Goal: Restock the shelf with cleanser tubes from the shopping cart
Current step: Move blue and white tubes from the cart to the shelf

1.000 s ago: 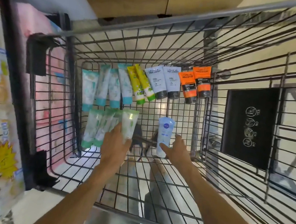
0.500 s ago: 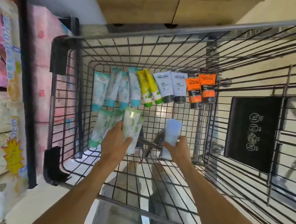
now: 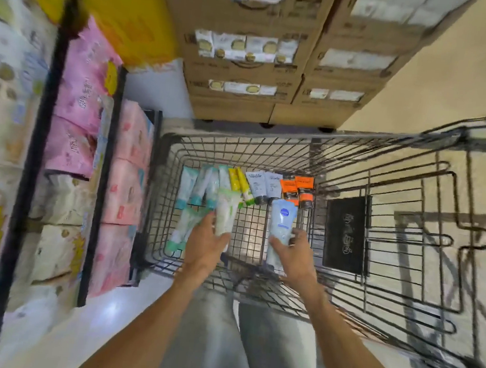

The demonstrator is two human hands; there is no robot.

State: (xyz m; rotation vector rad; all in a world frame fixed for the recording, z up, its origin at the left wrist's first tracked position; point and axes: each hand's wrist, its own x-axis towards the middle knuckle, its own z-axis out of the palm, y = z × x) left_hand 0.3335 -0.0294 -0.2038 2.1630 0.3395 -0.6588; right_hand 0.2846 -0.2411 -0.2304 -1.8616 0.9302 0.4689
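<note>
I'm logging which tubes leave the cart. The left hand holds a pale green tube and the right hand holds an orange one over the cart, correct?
Not quite. The head view shows the right hand gripping a light blue tube, not an orange one; the orange tubes lie in the cart. The left hand does hold a pale green tube.

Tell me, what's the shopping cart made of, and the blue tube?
The dark wire shopping cart looks like metal: thin rigid rods in a grid, dull finish. The pale blue cleanser tube in the right hand looks like smooth soft plastic, though blur leaves that unsure.
</note>
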